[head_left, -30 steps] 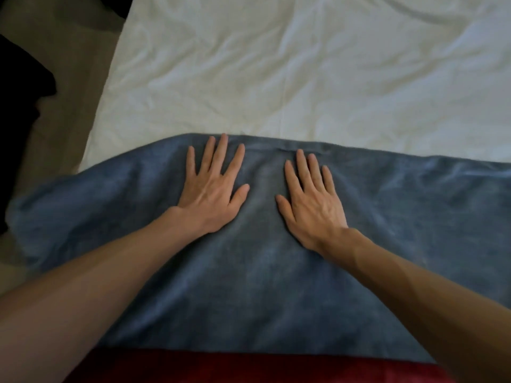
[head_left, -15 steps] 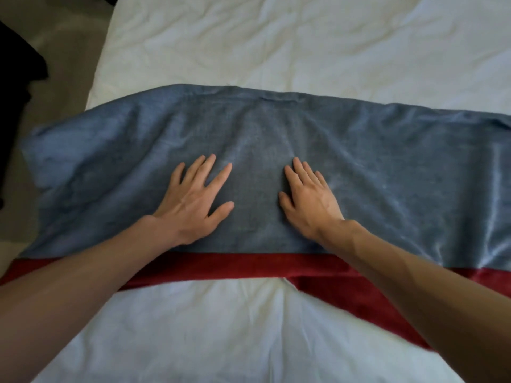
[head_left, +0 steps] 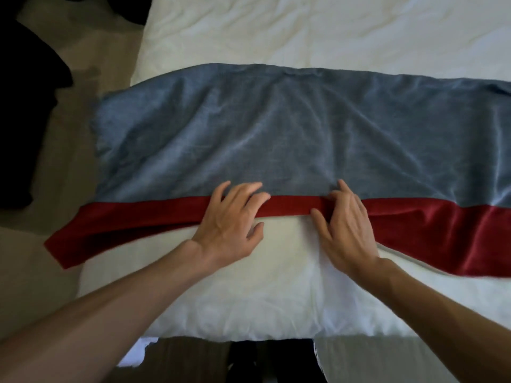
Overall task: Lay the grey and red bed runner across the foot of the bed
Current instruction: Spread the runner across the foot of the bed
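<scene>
While the bed runner (head_left: pixel 276 134) is lying crosswise over the white bed (head_left: pixel 276 31), filling the middle of the frame from left to right, the step in hand looks to be the squaring-up rather than the laying. Both hands are working at its near hem in the centre of the frame. The left hand (head_left: pixel 232 222) is resting on the red band (head_left: pixel 132 225) with fingers loosely bent, fingertips reaching onto the grey and thumb lying apart on the white sheet. It is closing on nothing that I can see. The right hand (head_left: pixel 348 230) is sitting near it, fingers curled tighter at the seam, and whether they are pinching a fold I cannot tell.

Between the hands the red band is showing much narrower than toward the lower left and right, so I am judging it folded under there. The next move is probably calling for drawing that hem toward the bottom of the frame until the red is running even.

At the left the runner's end is overhanging the mattress edge above the floor (head_left: pixel 69 150), its red corner drooping toward the lower left. Below the hem a bare strip of sheet is lying open before the bed's foot edge, giving room to pull. At the far left a dark shape (head_left: pixel 22 106) is sitting well apart.
</scene>
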The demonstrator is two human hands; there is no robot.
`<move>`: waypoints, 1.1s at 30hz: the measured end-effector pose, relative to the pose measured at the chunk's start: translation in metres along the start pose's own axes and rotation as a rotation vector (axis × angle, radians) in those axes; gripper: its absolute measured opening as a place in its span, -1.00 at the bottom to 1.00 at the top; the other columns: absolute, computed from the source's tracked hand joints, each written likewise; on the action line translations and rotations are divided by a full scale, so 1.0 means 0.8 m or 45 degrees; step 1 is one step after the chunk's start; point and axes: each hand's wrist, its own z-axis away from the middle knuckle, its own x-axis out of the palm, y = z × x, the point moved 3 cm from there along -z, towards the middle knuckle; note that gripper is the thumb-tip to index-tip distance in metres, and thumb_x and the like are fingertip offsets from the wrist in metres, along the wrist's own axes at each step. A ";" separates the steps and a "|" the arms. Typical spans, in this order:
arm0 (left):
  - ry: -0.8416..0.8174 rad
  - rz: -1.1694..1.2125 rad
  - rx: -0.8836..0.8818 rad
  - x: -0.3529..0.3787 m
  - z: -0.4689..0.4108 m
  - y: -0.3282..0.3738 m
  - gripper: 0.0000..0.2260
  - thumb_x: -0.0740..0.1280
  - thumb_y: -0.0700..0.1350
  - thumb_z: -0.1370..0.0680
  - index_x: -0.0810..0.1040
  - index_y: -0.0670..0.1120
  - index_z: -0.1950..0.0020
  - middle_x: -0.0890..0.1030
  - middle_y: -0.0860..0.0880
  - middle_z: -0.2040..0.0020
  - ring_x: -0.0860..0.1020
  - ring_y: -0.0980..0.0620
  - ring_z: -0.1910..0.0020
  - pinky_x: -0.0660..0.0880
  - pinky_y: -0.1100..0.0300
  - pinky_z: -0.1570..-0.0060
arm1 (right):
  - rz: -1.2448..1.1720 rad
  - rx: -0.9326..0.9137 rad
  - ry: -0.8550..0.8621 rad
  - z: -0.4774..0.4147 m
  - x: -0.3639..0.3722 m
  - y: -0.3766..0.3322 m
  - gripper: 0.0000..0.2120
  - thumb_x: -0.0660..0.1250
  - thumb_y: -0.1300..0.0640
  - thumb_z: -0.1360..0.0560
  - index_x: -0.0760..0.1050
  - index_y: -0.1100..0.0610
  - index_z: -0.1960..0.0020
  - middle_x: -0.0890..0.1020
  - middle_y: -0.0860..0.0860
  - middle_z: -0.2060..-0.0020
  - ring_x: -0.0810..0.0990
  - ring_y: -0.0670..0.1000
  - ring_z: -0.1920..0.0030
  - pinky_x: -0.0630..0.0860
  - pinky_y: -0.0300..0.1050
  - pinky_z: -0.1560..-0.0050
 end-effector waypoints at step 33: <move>-0.285 -0.248 0.144 0.041 0.080 0.060 -0.90 0.29 -0.24 -0.48 0.39 -0.11 0.18 0.23 -0.25 -0.47 0.09 -0.25 -0.48 0.13 -0.47 -0.27 | 0.389 -0.536 -0.255 0.116 -0.001 0.014 -0.75 0.40 0.31 -0.32 0.54 0.18 0.01 0.49 0.17 -0.30 0.43 0.23 -0.33 0.46 0.22 -0.20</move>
